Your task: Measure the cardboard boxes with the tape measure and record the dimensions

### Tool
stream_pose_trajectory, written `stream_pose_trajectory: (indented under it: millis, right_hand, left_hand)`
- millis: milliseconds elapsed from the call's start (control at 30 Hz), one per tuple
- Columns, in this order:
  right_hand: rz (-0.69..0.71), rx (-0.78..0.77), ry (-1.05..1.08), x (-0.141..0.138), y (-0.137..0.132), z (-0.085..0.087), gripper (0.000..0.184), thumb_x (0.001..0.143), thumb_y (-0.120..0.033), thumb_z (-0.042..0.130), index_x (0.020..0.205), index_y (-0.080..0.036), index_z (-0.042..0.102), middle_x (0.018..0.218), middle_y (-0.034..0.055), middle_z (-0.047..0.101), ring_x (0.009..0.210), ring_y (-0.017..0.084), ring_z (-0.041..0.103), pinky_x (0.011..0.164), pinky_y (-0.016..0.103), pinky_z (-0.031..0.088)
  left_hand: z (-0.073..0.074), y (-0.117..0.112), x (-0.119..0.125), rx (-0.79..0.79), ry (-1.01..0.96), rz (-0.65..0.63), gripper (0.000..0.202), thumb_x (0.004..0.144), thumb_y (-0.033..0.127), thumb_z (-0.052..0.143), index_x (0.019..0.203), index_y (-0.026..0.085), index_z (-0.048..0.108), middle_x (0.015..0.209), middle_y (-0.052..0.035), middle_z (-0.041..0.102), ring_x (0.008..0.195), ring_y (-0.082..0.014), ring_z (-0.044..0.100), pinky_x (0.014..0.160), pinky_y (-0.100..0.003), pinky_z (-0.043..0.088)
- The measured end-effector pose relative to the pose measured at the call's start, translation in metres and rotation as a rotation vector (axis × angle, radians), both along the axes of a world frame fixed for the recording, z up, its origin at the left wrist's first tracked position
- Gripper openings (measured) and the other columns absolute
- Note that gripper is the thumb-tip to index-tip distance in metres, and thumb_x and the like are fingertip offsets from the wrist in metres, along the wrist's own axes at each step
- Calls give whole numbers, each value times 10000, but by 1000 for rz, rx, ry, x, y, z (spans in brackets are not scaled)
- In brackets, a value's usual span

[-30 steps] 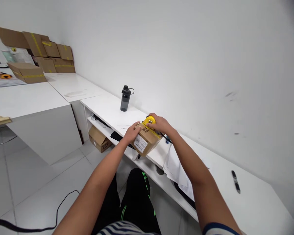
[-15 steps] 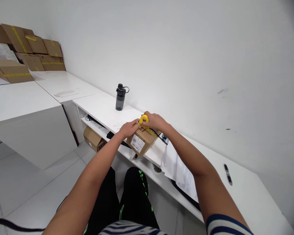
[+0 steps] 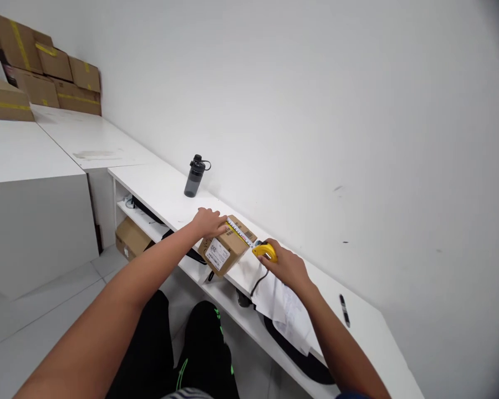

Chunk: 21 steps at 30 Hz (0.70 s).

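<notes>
Parcel box (image 3: pixel 228 246), one: brown cardboard, printed, a white label (image 3: pixel 217 254) on the side towards the person. Stands at the front edge of the white bench (image 3: pixel 149 180), between the two hands; closed, contents hidden.

Tape measure (image 3: pixel 265 252), one: yellow case, black cord (image 3: pixel 258 281) hanging from it. Its blade (image 3: pixel 242 233), partly drawn out, lies across the top of the parcel box, white marked face upward; the case is just beyond the box's right edge.

Right hand (image 3: pixel 289 269): fingers wrapped round the tape measure case.

Left hand (image 3: pixel 210 223): fingertips at the parcel box's left edge, meeting the end of the blade; whether they pinch it or merely press, cannot tell.

Bottle (image 3: pixel 194 177), one: dark, see-through lower body, black lid with loop, upright on the bench behind the parcel box; fill unclear.

Stacked cartons (image 3: pixel 56 64), upper left: at least seven, several with yellow tape; contents hidden.

Floor carton (image 3: pixel 131 238), one: below the bench, partly covered by the left arm; inside not visible.

Lower shelf (image 3: pixel 245 327): several black articles, too obscured to count.

Papers (image 3: pixel 291 313): several loose white sheets, overlapping, number unclear, near the right forearm.

Pen (image 3: pixel 344 310), one: black with a pale band, on the bench to the right.
</notes>
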State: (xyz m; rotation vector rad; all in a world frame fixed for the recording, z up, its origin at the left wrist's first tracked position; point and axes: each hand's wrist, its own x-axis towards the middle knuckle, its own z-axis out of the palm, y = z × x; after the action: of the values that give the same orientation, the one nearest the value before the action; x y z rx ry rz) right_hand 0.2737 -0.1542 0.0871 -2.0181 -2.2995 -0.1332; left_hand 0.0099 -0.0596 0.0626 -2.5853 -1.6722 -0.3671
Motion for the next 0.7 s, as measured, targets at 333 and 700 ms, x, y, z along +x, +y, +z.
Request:
stream_pose_trajectory:
  millis: [333, 700]
  right_hand:
    - [-1, 133, 190, -30, 23, 12, 620, 850, -551, 556, 1385, -261, 436, 1100, 64, 719, 947, 255, 674, 678, 289, 434]
    - [163, 281, 373, -72, 93, 6, 551, 870, -566, 575, 1274, -199, 501, 1153, 89, 676, 992, 249, 631, 802, 319, 471]
  left_hand:
    - [9, 1, -6, -48, 153, 53, 579, 946, 568, 220, 1385, 274, 456, 1214, -142, 674, 1050, -330, 640, 843, -455, 434]
    - [5, -8, 18, -96, 17, 121, 626, 963, 516, 168, 1501, 220, 287, 1185, -177, 687, 1076, -361, 652, 835, -458, 472]
